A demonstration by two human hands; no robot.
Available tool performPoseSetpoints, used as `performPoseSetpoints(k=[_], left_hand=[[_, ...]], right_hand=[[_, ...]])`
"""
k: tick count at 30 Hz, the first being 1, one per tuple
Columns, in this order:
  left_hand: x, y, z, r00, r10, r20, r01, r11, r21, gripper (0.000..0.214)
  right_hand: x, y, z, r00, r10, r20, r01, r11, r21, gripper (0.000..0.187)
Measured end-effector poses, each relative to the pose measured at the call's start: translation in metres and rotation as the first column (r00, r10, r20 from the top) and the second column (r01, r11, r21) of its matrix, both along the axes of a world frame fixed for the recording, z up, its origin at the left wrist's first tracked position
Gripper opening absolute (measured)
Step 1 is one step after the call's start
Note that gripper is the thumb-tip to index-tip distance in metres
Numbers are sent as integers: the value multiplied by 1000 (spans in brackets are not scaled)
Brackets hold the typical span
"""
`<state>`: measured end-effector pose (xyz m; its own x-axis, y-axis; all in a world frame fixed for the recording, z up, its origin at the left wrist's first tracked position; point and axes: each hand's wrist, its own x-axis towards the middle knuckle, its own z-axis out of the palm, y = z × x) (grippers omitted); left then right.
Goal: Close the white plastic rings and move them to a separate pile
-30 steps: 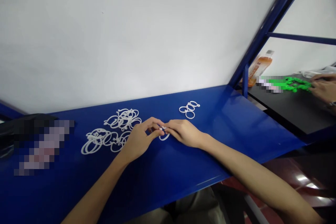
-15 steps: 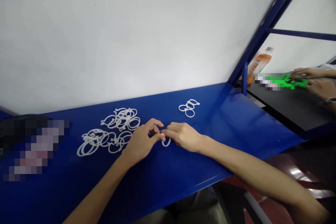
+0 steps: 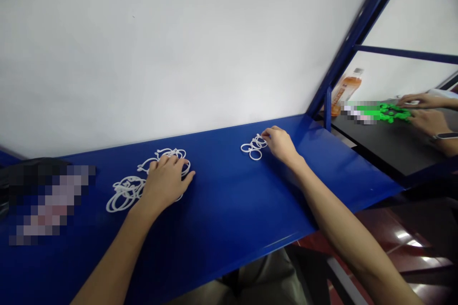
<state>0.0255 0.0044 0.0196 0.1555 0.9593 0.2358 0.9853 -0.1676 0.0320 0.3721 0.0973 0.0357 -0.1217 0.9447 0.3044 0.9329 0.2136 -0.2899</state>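
Note:
A loose heap of white plastic rings (image 3: 123,193) lies on the blue shelf (image 3: 229,200) at the left. My left hand (image 3: 165,181) rests on that heap with fingers spread flat over the rings. A small group of white rings (image 3: 252,147) lies further right near the wall. My right hand (image 3: 281,144) reaches to that group, its fingertips curled and touching the rings at the group's right edge.
A blurred dark object (image 3: 43,195) sits at the shelf's left end. A blue frame post (image 3: 327,105) divides off a black table (image 3: 393,145), where another person's hands (image 3: 425,112) handle green parts (image 3: 391,112) beside an orange bottle (image 3: 343,90).
Both hands were together at the shelf's middle pinching one white ring. They have parted: the left went to the left heap, the right carried the ring to the small group.

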Motion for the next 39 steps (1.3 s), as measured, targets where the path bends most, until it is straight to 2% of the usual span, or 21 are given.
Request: performPoseSetpoints(k=[3, 9, 14, 18, 21, 26, 29, 32, 37, 39], left_hand=[[3, -1, -4, 999, -31, 17, 32, 999, -26, 28], [9, -1, -5, 993, -94, 70, 95, 995, -18, 24], [13, -3, -3, 995, -76, 71, 77, 997, -10, 22], [16, -5, 2, 990, -82, 112, 79, 996, 31, 20], [19, -8, 8, 980, -118, 162, 100, 988, 118, 18], [28, -13, 13, 940, -295, 172, 224, 913, 342, 18], [34, -12, 8, 894, -422, 149, 337, 854, 397, 16], [40, -11, -2, 868, -474, 151, 388, 835, 390, 15], [56, -9, -11, 856, -469, 218, 388, 861, 328, 17], [62, -10, -11, 854, -455, 251, 378, 876, 301, 18]], right_hand=[[10, 5, -3, 999, -35, 39, 38, 997, -62, 15], [13, 8, -7, 996, -71, 51, 76, 992, -99, 18], [13, 8, -6, 995, -90, 50, 95, 989, -114, 20], [11, 9, -6, 996, -75, 46, 80, 988, -129, 22], [9, 8, -5, 997, -58, 47, 64, 990, -129, 25], [5, 6, -6, 994, -78, 73, 84, 992, -92, 31], [4, 6, -9, 994, -66, 86, 74, 993, -93, 33], [2, 5, -12, 995, -50, 81, 59, 992, -111, 34], [-6, 0, -5, 994, -88, 60, 91, 994, -58, 34], [-16, -6, 1, 998, -58, 22, 58, 998, -5, 35]])
